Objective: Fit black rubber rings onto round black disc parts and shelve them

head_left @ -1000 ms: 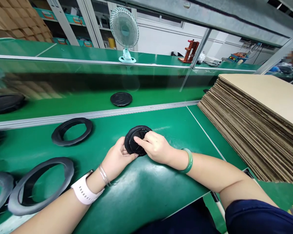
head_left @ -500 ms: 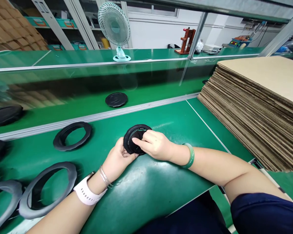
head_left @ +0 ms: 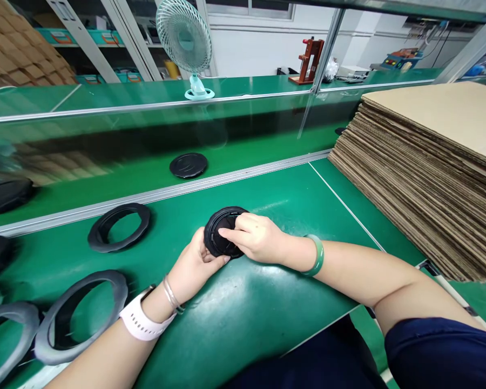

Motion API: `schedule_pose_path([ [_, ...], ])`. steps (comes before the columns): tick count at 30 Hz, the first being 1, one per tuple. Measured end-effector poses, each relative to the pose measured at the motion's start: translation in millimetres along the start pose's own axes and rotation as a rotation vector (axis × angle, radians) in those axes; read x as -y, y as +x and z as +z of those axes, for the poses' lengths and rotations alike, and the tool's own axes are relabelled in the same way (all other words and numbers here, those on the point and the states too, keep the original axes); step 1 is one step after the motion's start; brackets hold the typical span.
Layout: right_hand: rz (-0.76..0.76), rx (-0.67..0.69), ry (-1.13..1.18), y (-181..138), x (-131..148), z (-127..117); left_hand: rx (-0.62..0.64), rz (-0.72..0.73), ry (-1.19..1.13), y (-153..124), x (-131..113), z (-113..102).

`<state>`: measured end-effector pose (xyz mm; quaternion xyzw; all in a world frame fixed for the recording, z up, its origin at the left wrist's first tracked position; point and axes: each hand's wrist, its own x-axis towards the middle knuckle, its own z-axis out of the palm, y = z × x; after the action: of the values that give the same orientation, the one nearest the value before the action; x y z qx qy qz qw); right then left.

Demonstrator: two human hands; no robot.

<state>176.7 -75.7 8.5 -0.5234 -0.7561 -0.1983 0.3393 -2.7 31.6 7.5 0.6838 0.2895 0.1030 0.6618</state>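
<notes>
Head view: black disc (head_left: pixel 217 231), glossy green workbench (head_left: pixel 247 319), conveyor (head_left: pixel 105 173) and fan (head_left: pixel 184 35) beyond.

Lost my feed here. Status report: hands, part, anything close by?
Left hand grips black round part at its near edge. Right hand holds it from above. Black ring lies apart, left.

Nothing in the scene is legible: no word, number or brand. The teal bins (head_left: pixel 65 35) on the far left shelf carry small orange-and-white labels (too small and blurred to make out). The black round part (head_left: pixel 221 237) near the middle shows only moulded ridges, with no marking that can be read.
</notes>
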Motion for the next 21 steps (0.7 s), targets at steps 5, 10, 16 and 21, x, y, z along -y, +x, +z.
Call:
schedule_pose_path([
  [5,0.017,0.042,-0.007,1,1,0,-0.005,-0.007,-0.013,0,-2,1],
  [10,0.065,0.159,-0.040,0,6,2,-0.020,-0.003,-0.002,0,0,2],
  [16,0.216,0.371,-0.112,8,14,5,-0.007,0.002,0.023,1,1,1],
  [21,0.196,0.279,-0.031,9,13,-2,-0.044,0.026,-0.026,3,3,2],
])
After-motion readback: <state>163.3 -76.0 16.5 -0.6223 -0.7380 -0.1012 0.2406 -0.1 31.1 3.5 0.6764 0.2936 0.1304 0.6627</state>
